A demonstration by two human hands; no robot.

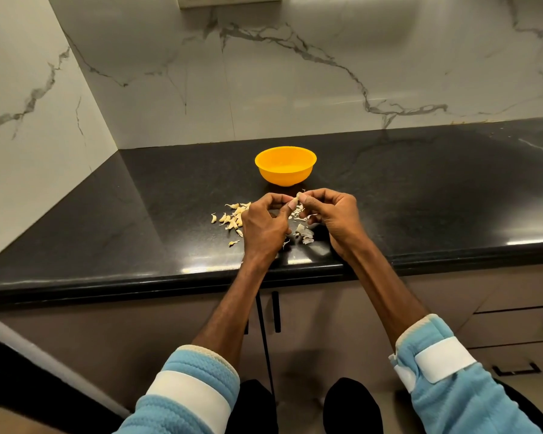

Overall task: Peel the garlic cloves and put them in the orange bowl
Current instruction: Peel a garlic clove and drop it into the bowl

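An orange bowl (pixel 285 166) stands on the black countertop (pixel 420 189), just beyond my hands. My left hand (pixel 264 227) and my right hand (pixel 333 214) meet above the counter, fingertips pinched together on one small garlic clove (pixel 299 195). A heap of unpeeled garlic cloves (pixel 232 217) lies to the left of my left hand. White peel scraps (pixel 304 234) lie on the counter between and under my hands. What the bowl holds cannot be made out.
A marble-patterned wall rises behind the counter and on its left side (pixel 29 104). The counter's front edge (pixel 170 281) runs just below my wrists, with cabinet doors and drawer handles (pixel 276 311) underneath.
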